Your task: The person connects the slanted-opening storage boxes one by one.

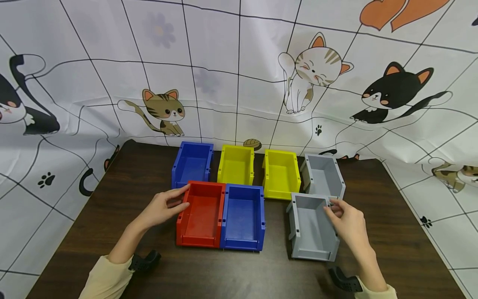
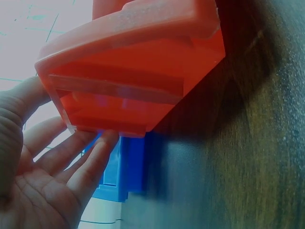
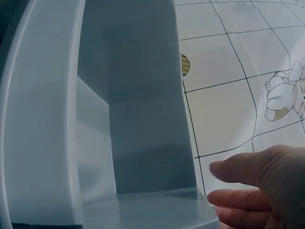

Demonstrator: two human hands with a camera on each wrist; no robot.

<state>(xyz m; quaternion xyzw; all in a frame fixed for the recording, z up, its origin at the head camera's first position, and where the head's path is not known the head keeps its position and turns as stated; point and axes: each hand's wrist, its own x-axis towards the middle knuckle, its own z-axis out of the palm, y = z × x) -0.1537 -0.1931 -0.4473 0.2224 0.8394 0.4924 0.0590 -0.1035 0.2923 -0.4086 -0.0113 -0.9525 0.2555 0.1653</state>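
My left hand [image 1: 160, 211] is at the left side of a red bin [image 1: 203, 216], its fingers reaching the outer wall near the rim. In the left wrist view those fingers [image 2: 95, 157] look fairly straight, and the red bin [image 2: 133, 57] looms close. A blue bin [image 1: 243, 218] stands side by side with the red one. My right hand [image 1: 349, 222] hovers at the right rim of the front grey bin [image 1: 311, 228]. In the right wrist view its thumb [image 3: 238, 168] is apart from the grey bin [image 3: 147, 143]; whether the other fingertips touch it is hard to tell.
Behind stand another blue bin [image 1: 192, 164], two yellow bins [image 1: 236, 166] and a second grey bin [image 1: 324, 176], which adjoins the front grey one. All rest on a dark wooden table [image 1: 239, 274]. A white cat-print cloth [image 1: 220, 91] hangs behind.
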